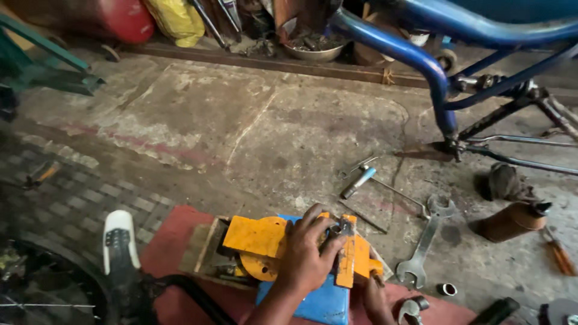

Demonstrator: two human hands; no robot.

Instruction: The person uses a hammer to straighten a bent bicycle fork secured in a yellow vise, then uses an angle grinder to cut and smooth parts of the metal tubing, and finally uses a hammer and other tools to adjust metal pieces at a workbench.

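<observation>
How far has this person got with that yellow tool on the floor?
Done: spanners and a screwdriver lie spread on the concrete, and the blue bike frame stands with bare fork ends. In hand: the left hand presses the top of the yellow tool, the right hand at its lower edge. Left: small metal rings lie loose nearby; how much remains can't be told.
</observation>
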